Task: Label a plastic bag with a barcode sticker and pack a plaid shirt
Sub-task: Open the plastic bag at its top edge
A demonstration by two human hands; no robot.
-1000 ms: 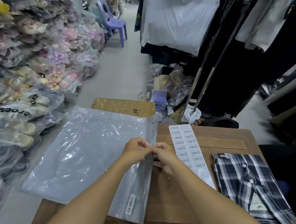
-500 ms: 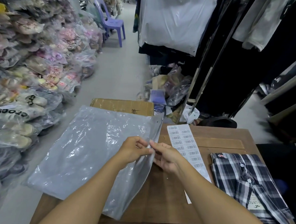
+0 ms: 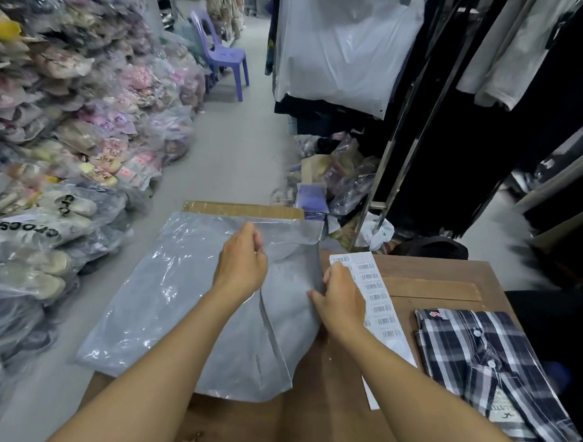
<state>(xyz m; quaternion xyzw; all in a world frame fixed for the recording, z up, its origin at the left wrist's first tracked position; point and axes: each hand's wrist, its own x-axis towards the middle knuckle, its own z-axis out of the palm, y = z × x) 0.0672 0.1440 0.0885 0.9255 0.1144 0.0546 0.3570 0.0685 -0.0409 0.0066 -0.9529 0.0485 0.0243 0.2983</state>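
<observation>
A clear plastic bag (image 3: 159, 305) lies across the left half of the wooden table (image 3: 431, 274) and hangs over its edge. My left hand (image 3: 243, 262) pinches the bag's upper layer and lifts it, so the mouth gapes. My right hand (image 3: 341, 301) holds the lower layer at the mouth's right edge. A white sheet of barcode stickers (image 3: 376, 294) lies just right of my right hand. The folded plaid shirt (image 3: 476, 360), dark blue and white with a paper tag, rests at the table's right front.
A cardboard box (image 3: 242, 208) sits beyond the bag. Bagged shoes (image 3: 60, 158) are piled high on the left. A clothes rack (image 3: 413, 123) with hanging garments stands on the right, clutter at its foot. A purple plastic chair (image 3: 222, 60) stands down the aisle.
My hands, pinched together at the bag's edge a second ago, have drawn apart. The left lifted the top layer up and away, and the bag's mouth has spread open.
</observation>
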